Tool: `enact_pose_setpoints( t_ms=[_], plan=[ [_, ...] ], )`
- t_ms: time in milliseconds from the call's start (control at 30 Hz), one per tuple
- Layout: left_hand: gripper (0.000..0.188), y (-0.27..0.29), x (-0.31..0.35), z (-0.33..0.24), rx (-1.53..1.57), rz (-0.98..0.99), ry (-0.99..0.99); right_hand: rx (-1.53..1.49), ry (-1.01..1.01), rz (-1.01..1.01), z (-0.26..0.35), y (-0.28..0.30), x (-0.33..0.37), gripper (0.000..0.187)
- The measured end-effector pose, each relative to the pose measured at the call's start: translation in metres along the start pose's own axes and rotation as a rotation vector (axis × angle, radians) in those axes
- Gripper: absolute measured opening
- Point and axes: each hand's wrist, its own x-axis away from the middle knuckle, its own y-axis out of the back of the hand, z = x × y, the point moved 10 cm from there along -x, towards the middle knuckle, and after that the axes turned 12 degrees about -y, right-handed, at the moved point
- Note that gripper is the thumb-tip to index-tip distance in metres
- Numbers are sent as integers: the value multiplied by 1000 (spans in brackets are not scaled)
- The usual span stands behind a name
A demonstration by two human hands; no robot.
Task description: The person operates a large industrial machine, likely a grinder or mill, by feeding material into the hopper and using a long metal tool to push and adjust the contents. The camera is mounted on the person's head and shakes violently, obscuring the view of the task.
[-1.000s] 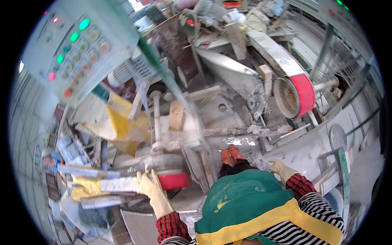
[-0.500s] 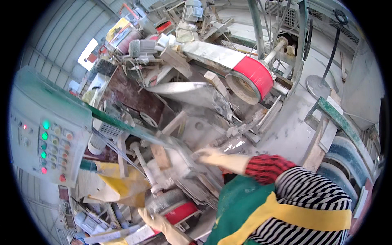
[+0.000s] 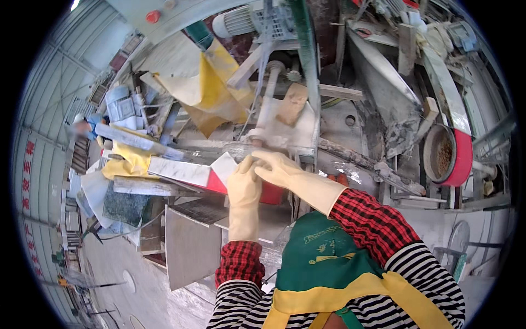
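Both my hands wear cream rubber gloves and meet over a red and white machine cover (image 3: 186,171). My left hand (image 3: 244,186) points upward with its fingers bent together. Coming in from the right, my right hand (image 3: 282,171) has its fingers closed against the left fingertips. Whatever lies between them, if anything, is hidden. A pale square piece (image 3: 223,166) stands right beside the left fingers; I cannot tell whether they grip it. Just beyond the hands, a dusty shaft (image 3: 268,101) runs away from me.
A grey panel (image 3: 192,247) stands near on the left. Yellow sheeting (image 3: 211,82) hangs beyond it. A red-rimmed drum (image 3: 441,153) is at the right, and a green post (image 3: 307,60) rises ahead. At far left, a person (image 3: 87,127) appears beside stacked materials.
The view has swung left, away from the lit control panel. My hands were apart, the right one reaching out over the machinery; now they are together over the red and white cover.
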Motion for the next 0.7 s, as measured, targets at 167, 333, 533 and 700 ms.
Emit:
enact_pose_setpoints(
  t_ms=[167, 333, 533, 700],
  plan=[
    [36, -4, 32, 22, 8, -13, 87, 280, -131, 10, 30, -32, -30, 59],
    [25, -17, 38, 10, 36, 116, -11, 327, -330, -39, 8, -56, -55, 62],
    [21, -6, 24, -22, 194, 148, -183, -462, -412, 220, -53, -69, -55, 27],
    [28, 18, 55, 42, 738, -373, 478, -1039, -715, -87, -87, -47, -11, 26]
  ],
)
